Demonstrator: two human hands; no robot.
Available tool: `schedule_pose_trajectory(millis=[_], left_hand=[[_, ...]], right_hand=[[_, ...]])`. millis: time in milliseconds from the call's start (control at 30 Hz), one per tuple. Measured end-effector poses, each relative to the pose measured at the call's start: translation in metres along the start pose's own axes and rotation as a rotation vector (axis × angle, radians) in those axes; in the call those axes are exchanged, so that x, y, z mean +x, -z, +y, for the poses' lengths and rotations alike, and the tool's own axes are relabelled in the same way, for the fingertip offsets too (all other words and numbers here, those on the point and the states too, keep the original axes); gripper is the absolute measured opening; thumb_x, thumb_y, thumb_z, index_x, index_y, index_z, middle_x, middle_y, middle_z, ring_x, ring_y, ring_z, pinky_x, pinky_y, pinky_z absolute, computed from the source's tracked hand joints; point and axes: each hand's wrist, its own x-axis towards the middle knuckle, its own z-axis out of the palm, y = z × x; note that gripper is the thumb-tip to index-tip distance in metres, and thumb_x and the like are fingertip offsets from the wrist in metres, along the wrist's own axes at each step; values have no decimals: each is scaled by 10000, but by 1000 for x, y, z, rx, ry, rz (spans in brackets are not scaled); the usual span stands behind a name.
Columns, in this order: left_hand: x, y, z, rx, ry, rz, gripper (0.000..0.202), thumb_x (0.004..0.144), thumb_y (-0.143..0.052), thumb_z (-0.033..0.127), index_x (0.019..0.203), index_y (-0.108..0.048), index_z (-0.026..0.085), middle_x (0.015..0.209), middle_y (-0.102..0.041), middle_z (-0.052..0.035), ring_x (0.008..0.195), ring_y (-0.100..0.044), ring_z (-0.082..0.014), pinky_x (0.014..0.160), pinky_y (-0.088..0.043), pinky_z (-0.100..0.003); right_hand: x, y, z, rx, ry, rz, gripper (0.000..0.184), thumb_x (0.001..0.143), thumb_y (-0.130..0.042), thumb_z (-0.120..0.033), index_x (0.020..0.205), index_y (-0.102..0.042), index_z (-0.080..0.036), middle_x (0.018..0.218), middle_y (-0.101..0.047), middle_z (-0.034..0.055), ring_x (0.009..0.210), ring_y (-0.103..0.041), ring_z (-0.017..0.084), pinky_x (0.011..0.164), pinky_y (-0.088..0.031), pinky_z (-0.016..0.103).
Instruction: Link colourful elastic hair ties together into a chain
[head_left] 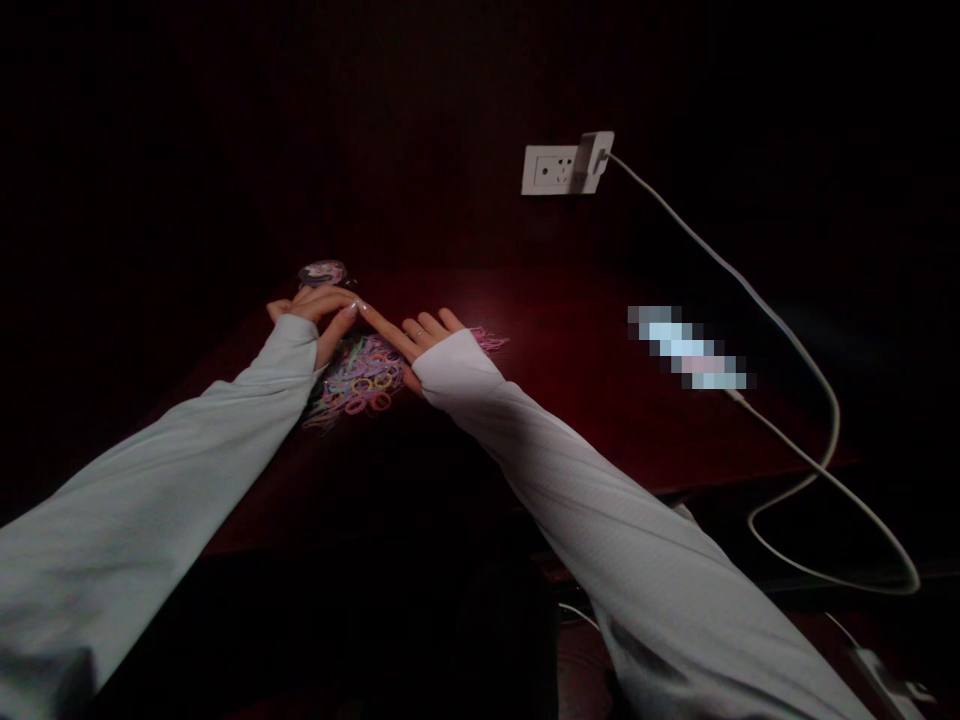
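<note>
Small elastic hair ties (361, 384) in many colours lie heaped on the dark red table, below my hands. My left hand (319, 308) is over the heap's far left side, thumb and index finger brought together. Whatever sits in that pinch, if anything, is too small to make out. My right hand (420, 342) is at the heap's right side, its fingers spread and its index finger stretched to the left fingertips. Past my right wrist lies a bunch of pink hair ties (491, 341). Behind my left hand is a round clear container (324, 273) with coloured bands.
On the wall is a white socket (551, 170) with a charger (596, 154) plugged in. Its white cable (795, 350) loops over the table's right side to a blurred-out device (686, 348). A white power strip (885, 685) shows at lower right.
</note>
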Motion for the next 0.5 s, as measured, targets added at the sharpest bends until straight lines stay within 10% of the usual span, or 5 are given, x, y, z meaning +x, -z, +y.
schedule_pose_trajectory(millis=[500], left_hand=[[3,1,-7,-16,6,4,396,1139,-444,468,1118,-765,237,1341,-797,-52,1293,-661,-300,1170,-291,-514]], right_hand=[[-1,3,1,-1,7,-6,850,1001,-489,-146,1789,-171,-147,1392,-714,174,1248,-574,347,1116,-420,541]])
